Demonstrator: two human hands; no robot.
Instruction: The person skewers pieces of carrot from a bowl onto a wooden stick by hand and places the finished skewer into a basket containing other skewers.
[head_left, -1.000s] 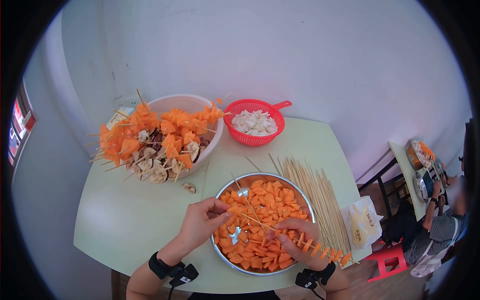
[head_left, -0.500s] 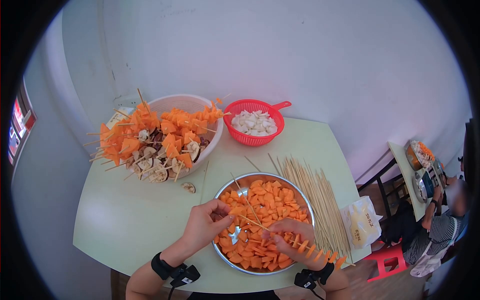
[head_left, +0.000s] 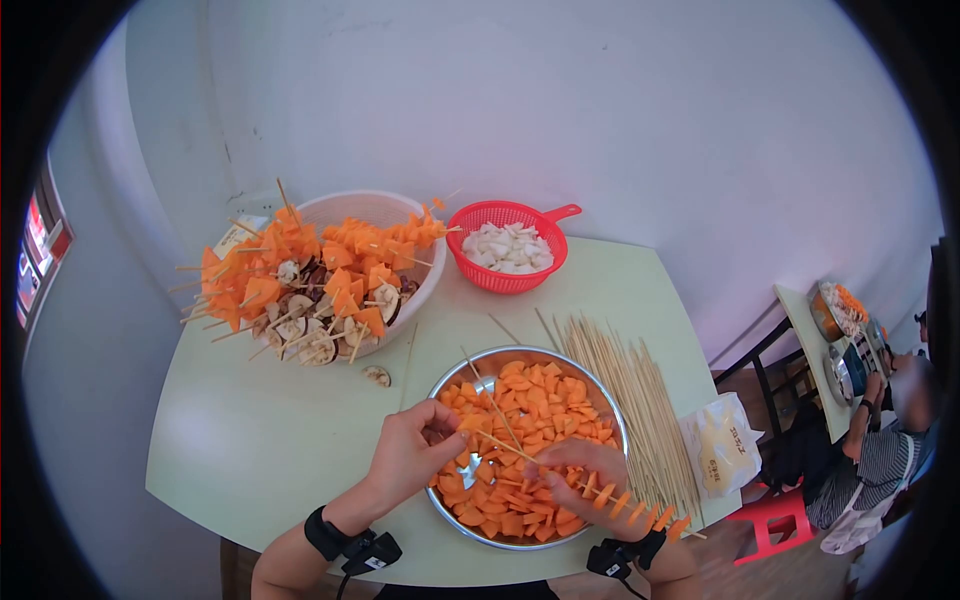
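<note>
My left hand pinches a carrot slice between thumb and fingers, at the tip of a bamboo skewer. My right hand is closed around that skewer. Several carrot slices are threaded along its far part, which sticks out past my right wrist. Below both hands stands a steel bowl full of cut carrot pieces. Another thin skewer leans in the bowl, its lower end among the carrots.
A white basket at back left is heaped with carrot and eggplant skewers. Beside it, a red colander holds white chunks. Loose skewers and a white packet lie right. Another person sits at a farther table.
The skewer and its threaded slices have shifted slightly in my right hand. My left hand stays at the skewer's tip with the carrot slice.
</note>
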